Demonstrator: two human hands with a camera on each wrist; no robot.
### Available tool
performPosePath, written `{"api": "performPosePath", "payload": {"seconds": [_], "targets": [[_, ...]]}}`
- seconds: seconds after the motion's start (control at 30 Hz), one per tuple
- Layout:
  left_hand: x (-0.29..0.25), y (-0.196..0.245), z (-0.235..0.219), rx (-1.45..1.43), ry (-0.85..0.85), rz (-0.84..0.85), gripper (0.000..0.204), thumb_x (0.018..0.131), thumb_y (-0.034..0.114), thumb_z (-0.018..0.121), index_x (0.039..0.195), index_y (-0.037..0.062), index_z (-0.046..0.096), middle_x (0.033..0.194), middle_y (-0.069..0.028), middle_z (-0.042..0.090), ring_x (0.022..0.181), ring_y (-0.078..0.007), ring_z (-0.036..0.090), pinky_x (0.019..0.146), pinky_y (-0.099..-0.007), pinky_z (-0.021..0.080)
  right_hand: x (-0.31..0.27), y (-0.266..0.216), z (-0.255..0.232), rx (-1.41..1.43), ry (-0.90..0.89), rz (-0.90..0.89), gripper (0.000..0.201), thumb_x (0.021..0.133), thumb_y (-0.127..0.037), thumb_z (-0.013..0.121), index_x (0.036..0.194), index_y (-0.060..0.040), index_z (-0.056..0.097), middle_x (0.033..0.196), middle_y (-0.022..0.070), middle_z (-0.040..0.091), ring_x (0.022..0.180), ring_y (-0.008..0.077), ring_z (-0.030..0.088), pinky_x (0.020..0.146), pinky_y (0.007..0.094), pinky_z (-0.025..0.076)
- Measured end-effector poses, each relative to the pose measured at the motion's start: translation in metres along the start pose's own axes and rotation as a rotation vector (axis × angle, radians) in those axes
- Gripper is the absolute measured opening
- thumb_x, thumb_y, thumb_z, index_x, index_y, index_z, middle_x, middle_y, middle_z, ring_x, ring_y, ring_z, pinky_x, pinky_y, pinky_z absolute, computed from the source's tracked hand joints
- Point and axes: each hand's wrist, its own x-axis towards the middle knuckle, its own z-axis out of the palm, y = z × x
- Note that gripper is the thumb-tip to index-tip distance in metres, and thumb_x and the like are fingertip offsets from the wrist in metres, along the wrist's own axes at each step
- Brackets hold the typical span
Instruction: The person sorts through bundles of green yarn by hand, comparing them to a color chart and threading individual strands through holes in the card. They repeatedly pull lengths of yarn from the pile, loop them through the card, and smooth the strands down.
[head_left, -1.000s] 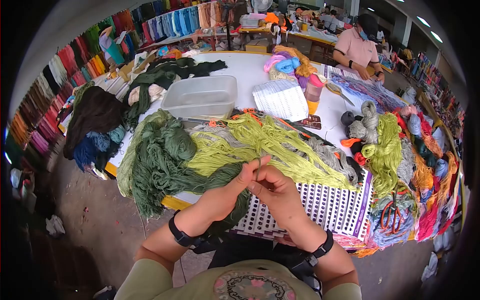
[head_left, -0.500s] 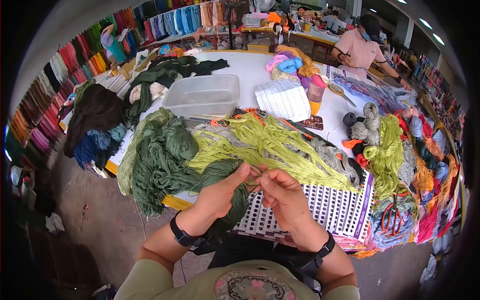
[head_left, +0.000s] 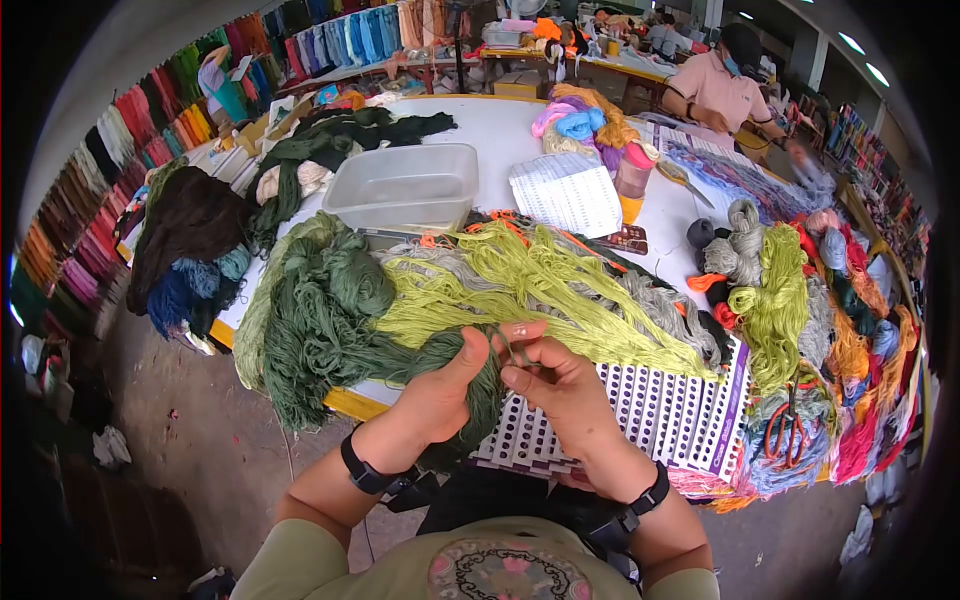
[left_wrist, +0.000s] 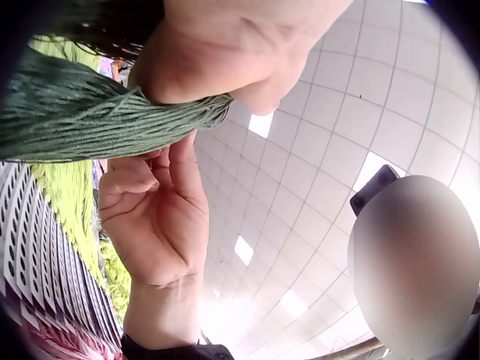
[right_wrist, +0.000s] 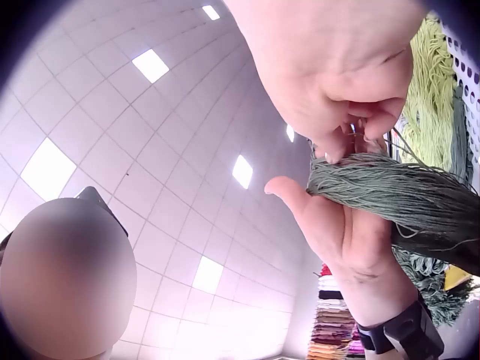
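Two hands of yours meet at the near side of the table (head_left: 490, 125), about one end of a dark green skein (left_wrist: 97, 127). Your left hand (head_left: 437, 400) bears that end across the palm, thumb standing apart; the yarn hides most of its fingers, so how firmly they close can't be told. Best let that palm take the weight, so the threads lie together. Your right hand (head_left: 572, 405), just to the right, seems to pinch a thin strand (right_wrist: 405, 145) between curled fingers and thumb. Ease it evenly, clear of its neighbours, or it may snag. As for looks, the skein is matte and many-threaded: loose and fanned toward the dark green heap (head_left: 320, 320) on the left, gathered into a rounded bunch at your palm, probably soft and quick to tangle.
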Motion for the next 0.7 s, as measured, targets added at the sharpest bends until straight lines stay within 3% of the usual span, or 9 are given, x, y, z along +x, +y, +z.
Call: {"api": "performPosePath", "payload": {"seconds": [0.1, 0.23, 0.3, 0.33, 0.4, 0.53, 0.7], "targets": [[0.0, 0.001, 0.0, -0.011, 0.072, -0.059, 0.072, 0.095, 0.058, 0.029, 0.131, -0.0019, 0.043, 0.132, -0.0114, 0.047, 0.117, -0.0205, 0.049, 0.1, -0.0357, 0.04, -0.001, -0.005, 0.0, 0.197, 0.011, 0.04, 0.013, 0.086, -0.004, 0.065, 0.098, -0.0066, 0.063, 0.092, -0.0038, 0.062, 0.08, 0.0036, 0.052, 0.069, 0.0201, 0.042], [-0.001, 0.002, -0.002, -0.113, 0.094, -0.103, 0.061, 0.099, 0.049, 0.027, 0.129, -0.0019, 0.045, 0.129, -0.0122, 0.049, 0.113, -0.0195, 0.052, 0.096, -0.0355, 0.043, -0.002, -0.02, 0.007, 0.227, 0.065, 0.151, 0.016, 0.086, -0.002, 0.064, 0.101, -0.0071, 0.063, 0.092, -0.004, 0.061, 0.08, 0.0042, 0.052, 0.07, 0.0203, 0.043], [-0.001, 0.001, -0.002, -0.151, 0.092, -0.106, 0.06, 0.099, 0.047, 0.028, 0.128, -0.002, 0.045, 0.128, -0.0124, 0.05, 0.113, -0.0193, 0.052, 0.095, -0.0353, 0.044, -0.002, -0.019, 0.009, 0.139, 0.076, 0.107, 0.016, 0.087, -0.011, 0.064, 0.102, -0.0073, 0.061, 0.09, -0.0046, 0.061, 0.069, 0.0044, 0.051, 0.057, 0.0173, 0.039], [-0.001, 0.0, -0.001, -0.144, 0.103, -0.098, 0.059, 0.099, 0.047, 0.029, 0.127, -0.0018, 0.046, 0.127, -0.012, 0.05, 0.112, -0.0191, 0.052, 0.095, -0.0348, 0.044, -0.002, -0.016, 0.009, 0.139, 0.075, 0.107, 0.016, 0.087, -0.011, 0.064, 0.102, -0.0073, 0.061, 0.09, -0.0046, 0.061, 0.069, 0.0044, 0.051, 0.057, 0.0173, 0.039], [0.0, 0.001, 0.001, -0.136, 0.114, -0.089, 0.059, 0.099, 0.047, 0.03, 0.127, -0.0017, 0.046, 0.126, -0.0117, 0.051, 0.112, -0.019, 0.052, 0.095, -0.0342, 0.045, -0.001, -0.003, 0.008, -0.057, 0.018, -0.073, 0.013, 0.09, -0.008, 0.061, 0.103, -0.0066, 0.062, 0.086, -0.0049, 0.056, 0.078, 0.0023, 0.05, 0.061, 0.018, 0.039], [-0.001, 0.002, 0.002, -0.113, 0.123, -0.099, 0.056, 0.099, 0.045, 0.032, 0.126, -0.0014, 0.047, 0.126, -0.0117, 0.051, 0.114, -0.0186, 0.05, 0.096, -0.0343, 0.044, -0.001, 0.001, 0.001, -0.104, 0.0, -0.071, 0.012, 0.09, -0.009, 0.06, 0.102, -0.0061, 0.062, 0.086, -0.0047, 0.054, 0.078, 0.0024, 0.05, 0.06, 0.0175, 0.037], [-0.001, -0.001, -0.004, -0.178, 0.09, -0.094, 0.051, 0.099, 0.043, 0.036, 0.125, 0.0005, 0.049, 0.127, -0.0124, 0.05, 0.115, -0.0196, 0.05, 0.097, -0.0367, 0.043, -0.003, -0.015, 0.008, 0.195, 0.023, 0.111, 0.014, 0.095, -0.014, 0.052, 0.105, -0.0069, 0.058, 0.086, -0.0026, 0.057, 0.064, 0.0024, 0.045, 0.058, 0.0192, 0.037]]}}
